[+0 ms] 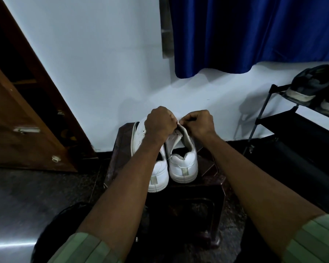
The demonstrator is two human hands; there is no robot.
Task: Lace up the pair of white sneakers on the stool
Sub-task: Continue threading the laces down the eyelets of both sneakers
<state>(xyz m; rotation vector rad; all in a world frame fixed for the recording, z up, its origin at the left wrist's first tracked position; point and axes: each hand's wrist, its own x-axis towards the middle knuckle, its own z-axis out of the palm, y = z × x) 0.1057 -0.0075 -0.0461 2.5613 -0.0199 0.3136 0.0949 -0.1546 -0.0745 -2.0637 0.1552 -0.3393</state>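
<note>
Both forearms [122, 186] over sneakers [182, 166], lace hidden between grips.

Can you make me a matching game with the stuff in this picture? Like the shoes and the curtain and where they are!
Things:
1. white sneakers
2. curtain
3. dark shoe
4. wooden door

Places or colours:
A. blue, hanging on the wall
B. on the black rack at the right
C. on the stool, heels toward the camera
D. brown, at the left

Pairs: 1-C, 2-A, 3-B, 4-D
</note>
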